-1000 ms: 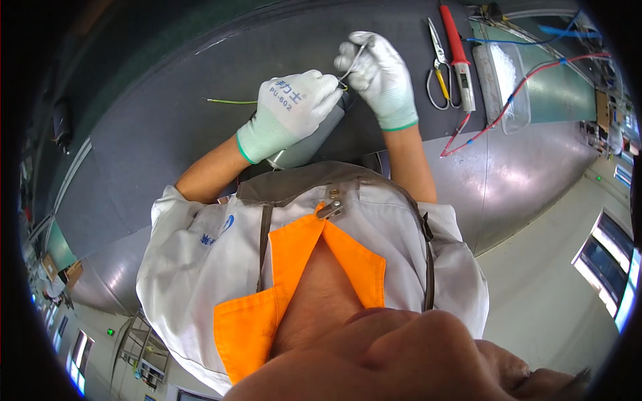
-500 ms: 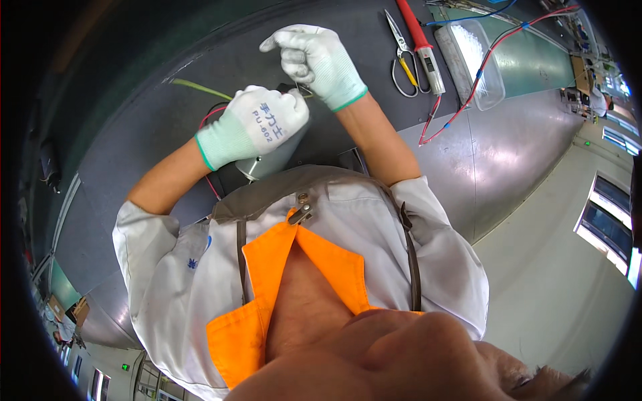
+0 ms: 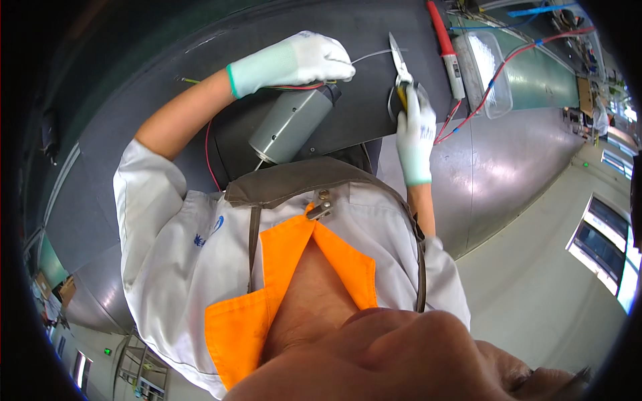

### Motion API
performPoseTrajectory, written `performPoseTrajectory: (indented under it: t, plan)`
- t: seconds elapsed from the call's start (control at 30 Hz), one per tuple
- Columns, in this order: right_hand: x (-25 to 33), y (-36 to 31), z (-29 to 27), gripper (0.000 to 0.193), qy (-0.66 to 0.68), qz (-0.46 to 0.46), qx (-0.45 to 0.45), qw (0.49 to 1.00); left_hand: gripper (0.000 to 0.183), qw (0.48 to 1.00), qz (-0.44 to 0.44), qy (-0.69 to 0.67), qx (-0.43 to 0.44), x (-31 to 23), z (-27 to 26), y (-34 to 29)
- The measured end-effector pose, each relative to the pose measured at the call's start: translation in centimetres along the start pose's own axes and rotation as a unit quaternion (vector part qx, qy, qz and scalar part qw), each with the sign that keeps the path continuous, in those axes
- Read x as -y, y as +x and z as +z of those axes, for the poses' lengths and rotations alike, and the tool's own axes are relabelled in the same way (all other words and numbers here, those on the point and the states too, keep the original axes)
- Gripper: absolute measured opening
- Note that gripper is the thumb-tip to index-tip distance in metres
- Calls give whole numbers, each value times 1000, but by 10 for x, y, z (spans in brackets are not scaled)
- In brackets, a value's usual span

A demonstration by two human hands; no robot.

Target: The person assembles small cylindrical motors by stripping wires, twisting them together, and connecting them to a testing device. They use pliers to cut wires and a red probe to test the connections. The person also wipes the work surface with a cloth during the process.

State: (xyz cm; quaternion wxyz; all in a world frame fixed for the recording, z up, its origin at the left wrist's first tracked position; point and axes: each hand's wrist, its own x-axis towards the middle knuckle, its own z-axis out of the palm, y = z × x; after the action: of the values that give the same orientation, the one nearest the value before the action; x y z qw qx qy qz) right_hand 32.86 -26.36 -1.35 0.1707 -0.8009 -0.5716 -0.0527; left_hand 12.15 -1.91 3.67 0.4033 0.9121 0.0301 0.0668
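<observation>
My left hand (image 3: 319, 59), in a white glove with a mint cuff, is closed above the dark end of a grey metal cylinder (image 3: 292, 127) that looks like a motor. From its fingertips a thin whitish strip (image 3: 371, 55), like a cable tie, sticks out to the right. Green-yellow and red wires (image 3: 294, 87) run beneath this hand. My right hand (image 3: 416, 130), gloved alike, has its fingers round the handles of the scissors (image 3: 399, 63), which lie on the dark table with blades pointing away. The fingers partly hide the handles.
Right of the scissors lies a red and grey pen-shaped tool (image 3: 447, 50) with a red cable (image 3: 498, 77). Beyond it stands a clear plastic box (image 3: 505, 100) of white pieces. The dark table's (image 3: 354, 134) near edge is at my apron.
My right hand has left the wires and moved right and nearer me, onto the scissors. My left hand has shifted right and away, now holding the strip; more of the cylinder shows.
</observation>
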Motion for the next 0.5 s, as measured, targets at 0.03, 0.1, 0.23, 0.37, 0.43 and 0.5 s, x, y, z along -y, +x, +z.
performPoseTrajectory:
  t: [0.03,0.1,0.23,0.37,0.43,0.5]
  plan:
    - [6,-15,-10,60,26,5,25,999,28,981,-143,-126,45,-10,-11,3]
    - [15,-40,-31,64,22,37,75,996,34,976,-88,-198,7,-6,-19,3]
    - [4,-46,-26,71,12,61,96,993,36,854,-242,-460,-29,2,-20,3]
    - [10,-19,-49,70,454,258,135,842,43,805,-262,-529,-55,16,-16,-1]
    - [24,6,-62,69,446,223,238,833,43,794,-259,-547,-57,15,-16,-1]
    - [32,20,-60,71,371,172,313,857,43,784,-274,-554,-56,21,-15,0]
